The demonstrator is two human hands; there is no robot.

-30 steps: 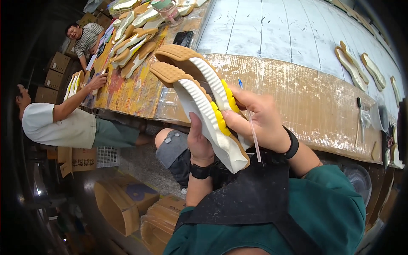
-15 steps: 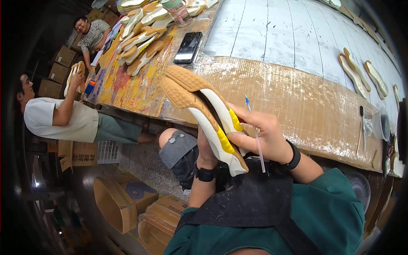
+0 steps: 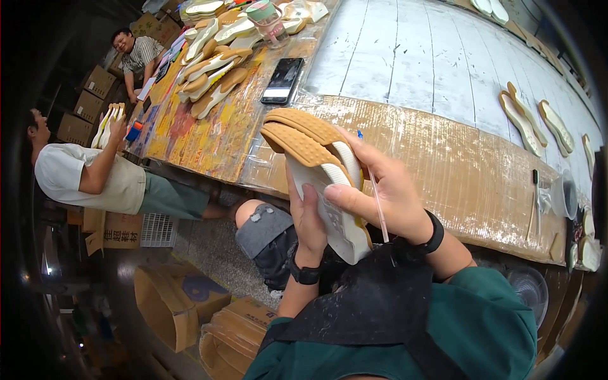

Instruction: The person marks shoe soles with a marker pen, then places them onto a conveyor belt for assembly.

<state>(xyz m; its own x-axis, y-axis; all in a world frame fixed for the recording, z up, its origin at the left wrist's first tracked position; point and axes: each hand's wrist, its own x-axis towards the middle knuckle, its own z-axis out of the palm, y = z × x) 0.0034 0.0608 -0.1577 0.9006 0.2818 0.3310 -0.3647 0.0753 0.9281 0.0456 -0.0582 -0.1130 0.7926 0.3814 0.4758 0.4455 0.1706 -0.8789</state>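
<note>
Both my hands hold a pair of shoe soles [image 3: 316,164] pressed together, tan ribbed treads toward the table, white sides with some yellow facing me. My left hand [image 3: 308,218] grips them from below, fingers wrapped over the white face. My right hand [image 3: 386,190] clasps them from the right and also carries a thin brush [image 3: 378,202] with a blue tip between its fingers. The soles hover above the near edge of the cardboard-covered table [image 3: 468,171].
A black phone [image 3: 282,80] lies on the table beyond the soles. A heap of soles [image 3: 212,69] and a jar [image 3: 268,20] sit far left; more soles [image 3: 529,120] lie at right. Two other people [image 3: 95,174] work at the left. Cardboard boxes [image 3: 171,304] stand on the floor.
The soles have turned so their yellow inner side is mostly hidden and the treads point away. My hands drew them lower and closer to my body.
</note>
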